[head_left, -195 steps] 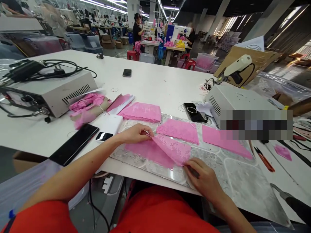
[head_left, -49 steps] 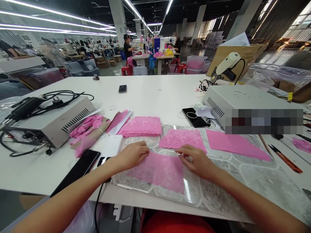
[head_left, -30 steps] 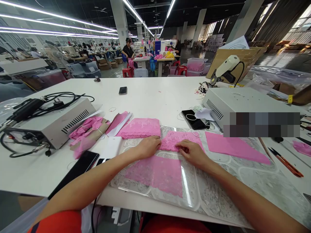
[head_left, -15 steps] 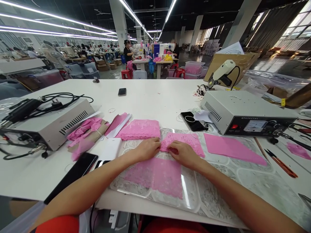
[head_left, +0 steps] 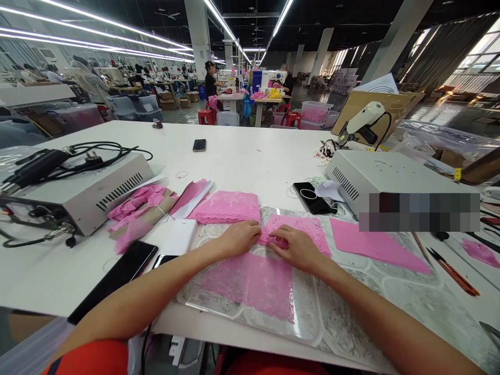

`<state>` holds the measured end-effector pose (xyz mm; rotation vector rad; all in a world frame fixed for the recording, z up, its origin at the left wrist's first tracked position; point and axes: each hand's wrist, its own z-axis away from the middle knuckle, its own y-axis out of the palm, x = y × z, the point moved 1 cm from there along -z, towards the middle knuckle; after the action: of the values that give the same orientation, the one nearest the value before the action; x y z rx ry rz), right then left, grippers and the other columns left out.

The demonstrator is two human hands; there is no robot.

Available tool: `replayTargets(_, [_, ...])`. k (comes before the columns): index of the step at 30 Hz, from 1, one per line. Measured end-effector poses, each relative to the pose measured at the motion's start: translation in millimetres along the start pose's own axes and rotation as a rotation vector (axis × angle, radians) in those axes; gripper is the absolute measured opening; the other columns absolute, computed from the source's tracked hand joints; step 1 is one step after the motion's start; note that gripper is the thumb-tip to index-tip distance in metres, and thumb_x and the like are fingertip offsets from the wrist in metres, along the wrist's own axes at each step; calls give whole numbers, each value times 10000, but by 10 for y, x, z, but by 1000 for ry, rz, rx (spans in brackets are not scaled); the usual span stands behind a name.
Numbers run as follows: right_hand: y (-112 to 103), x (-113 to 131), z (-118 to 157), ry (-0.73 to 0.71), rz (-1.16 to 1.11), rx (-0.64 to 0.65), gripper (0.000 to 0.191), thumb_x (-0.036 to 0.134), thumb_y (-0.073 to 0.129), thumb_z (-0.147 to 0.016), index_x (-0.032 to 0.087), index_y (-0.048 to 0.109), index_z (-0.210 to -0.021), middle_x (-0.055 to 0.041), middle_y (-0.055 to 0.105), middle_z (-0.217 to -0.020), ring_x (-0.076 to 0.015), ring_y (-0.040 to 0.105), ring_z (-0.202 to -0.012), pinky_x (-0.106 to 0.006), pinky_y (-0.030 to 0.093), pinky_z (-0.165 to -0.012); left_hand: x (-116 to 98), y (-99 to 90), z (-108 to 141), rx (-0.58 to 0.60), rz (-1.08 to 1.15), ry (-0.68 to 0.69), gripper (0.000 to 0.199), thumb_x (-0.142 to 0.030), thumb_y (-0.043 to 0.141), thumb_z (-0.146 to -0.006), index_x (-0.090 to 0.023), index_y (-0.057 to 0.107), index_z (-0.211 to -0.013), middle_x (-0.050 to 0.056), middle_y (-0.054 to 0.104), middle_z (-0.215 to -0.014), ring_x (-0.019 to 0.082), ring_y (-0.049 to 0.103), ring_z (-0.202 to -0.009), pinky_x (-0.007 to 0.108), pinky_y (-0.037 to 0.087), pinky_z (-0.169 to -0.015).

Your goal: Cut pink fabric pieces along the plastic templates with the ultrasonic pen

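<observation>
Two stacks of pink lace lie side by side in front of me. My left hand (head_left: 244, 238) rests between them, its fingers closed at the near right corner of the left lace stack (head_left: 226, 207); what they pinch is hidden. My right hand (head_left: 292, 248) has its fingers curled together on the near edge of the right lace stack (head_left: 308, 232), and the fingertips are too small to read. Nearer my body, flat pink lace pieces (head_left: 269, 286) lie on the clear patterned mat (head_left: 339, 307). Smooth pink sheets (head_left: 375, 242) are to the right.
Grey machine boxes stand at left (head_left: 105, 192) and right (head_left: 390, 174). A black phone (head_left: 312, 198), a white box (head_left: 178, 237), a bundle of pink fabric (head_left: 142, 208) and orange-handled tweezers (head_left: 455, 273) lie around the mat. A person (head_left: 211, 83) stands far behind.
The view has shifted slightly. My right hand's fingers have lifted and parted a little at the lace edge, while my left hand stays almost in place.
</observation>
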<state>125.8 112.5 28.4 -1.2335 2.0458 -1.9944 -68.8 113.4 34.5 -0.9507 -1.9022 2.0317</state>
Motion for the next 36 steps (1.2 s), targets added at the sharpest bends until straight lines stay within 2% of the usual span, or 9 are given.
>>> replayTargets(3, [59,80,-76,-4,-4,-22,158,268,614,-817,193,706,-921,-69,678,-908,-170,619,-747,-279,438,-638,-26,-7,17,-40,29,-19,170,-171,462,-928,-172,595,-823,48,616,-883,182,608,-830,283,465,-746])
replayTargets(7, [72,107,-190,21,-80,-52,156,170,560,-811,191,672,-704,-19,655,-701,-126,567,-604,-247,395,-568,-58,-22,13,-130,82,-79,95,-176,507,-896,-188,579,-956,34,625,-933,177,611,-847,294,479,-764])
replayTargets(11, [-128,44,-227,72,-204,-143,146,203,539,-806,200,645,-705,12,653,-624,-114,573,-568,-237,431,-570,-126,-54,-52,-212,132,-150,95,-248,531,-903,-181,576,-953,31,628,-892,166,598,-791,285,481,-711])
replayTargets(16, [-442,-34,-234,163,-290,-292,74,222,564,-752,197,613,-702,13,646,-589,-124,590,-550,-250,457,-567,-367,-38,-189,-178,154,-146,174,-341,609,-866,-177,623,-811,29,644,-834,163,607,-741,272,467,-683])
replayTargets(21, [-614,-68,-243,215,-343,-390,39,203,578,-707,199,576,-668,16,633,-560,-130,600,-535,-250,461,-546,-685,63,-474,-167,97,-196,459,-600,567,-840,-155,608,-736,87,649,-827,242,617,-801,330,468,-680])
replayTargets(25, [-769,-127,-180,244,-399,-478,48,208,601,-693,197,563,-665,11,639,-564,-143,634,-540,-254,491,-541,-902,175,-752,-162,56,-220,448,-538,502,-896,-157,598,-681,84,636,-745,224,620,-736,320,453,-648])
replayTargets(31, [-1241,-316,216,326,-503,-693,148,307,629,-724,183,552,-703,-11,644,-553,-177,672,-520,-253,519,-461,-1081,350,-978,-182,-29,-177,188,-263,531,-875,-156,626,-752,89,642,-819,221,625,-736,313,433,-620])
replayTargets(34, [-1439,-451,616,412,-565,-855,205,342,688,-682,166,585,-703,-26,657,-545,-178,666,-499,-263,548,-455,-1152,369,-1032,-225,-77,-106,148,-205,512,-879,-163,620,-787,83,645,-857,225,616,-802,325,447,-672])
replayTargets(36, [-1457,-554,947,533,-592,-926,218,343,720,-643,165,601,-689,-34,668,-544,-175,663,-492,-271,567,-474,-1197,360,-1025,-266,-114,-32,149,-176,483,-894,-164,612,-820,86,644,-897,227,601,-854,346,452,-742])
